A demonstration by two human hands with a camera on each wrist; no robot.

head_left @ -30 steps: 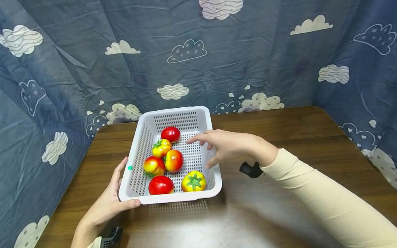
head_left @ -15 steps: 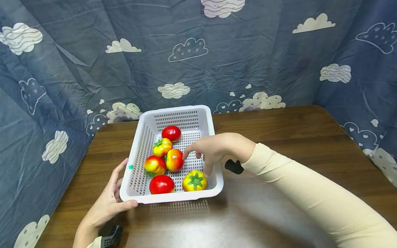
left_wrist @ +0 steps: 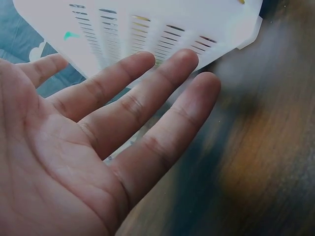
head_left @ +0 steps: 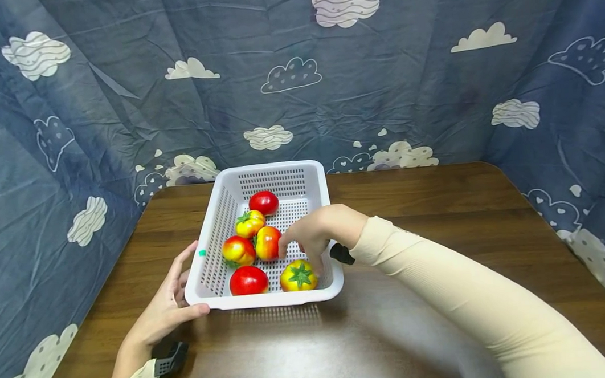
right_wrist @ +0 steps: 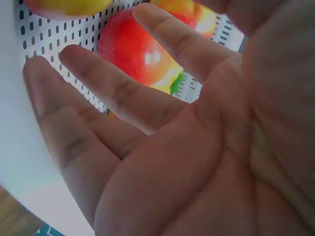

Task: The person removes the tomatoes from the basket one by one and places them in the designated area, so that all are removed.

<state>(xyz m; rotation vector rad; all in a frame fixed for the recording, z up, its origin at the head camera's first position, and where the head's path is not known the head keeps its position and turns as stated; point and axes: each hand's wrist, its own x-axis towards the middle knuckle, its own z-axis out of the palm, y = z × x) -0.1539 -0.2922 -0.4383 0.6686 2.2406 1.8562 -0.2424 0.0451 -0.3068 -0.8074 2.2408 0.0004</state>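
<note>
Several red and yellow tomatoes lie in a white slotted basket [head_left: 267,300]. My left hand [head_left: 160,310] is at its front left corner, thumb against the front rim; the left wrist view shows its fingers [left_wrist: 135,103] extended beside the slotted wall [left_wrist: 167,29]. Inside the basket, my right hand [head_left: 322,229] reaches down above a yellow tomato with a green star-shaped top [head_left: 299,276], thumb by its right side. Its forefinger is near a red-yellow tomato [head_left: 268,244]. Spread fingers [right_wrist: 123,96] hold nothing in the right wrist view; contact with the tomatoes cannot be told.
The basket stands on a brown wooden table [head_left: 410,195]. Other tomatoes are a red one at the front left [head_left: 248,280], a red one at the back [head_left: 264,203], and two red-yellow ones [head_left: 239,250] between. A blue cloud-patterned cloth [head_left: 299,120] hangs behind.
My right hand has moved left and toward the basket's front, lowering over the yellow tomato. My left hand has stayed at the corner, and the tomatoes keep their places in the basket.
</note>
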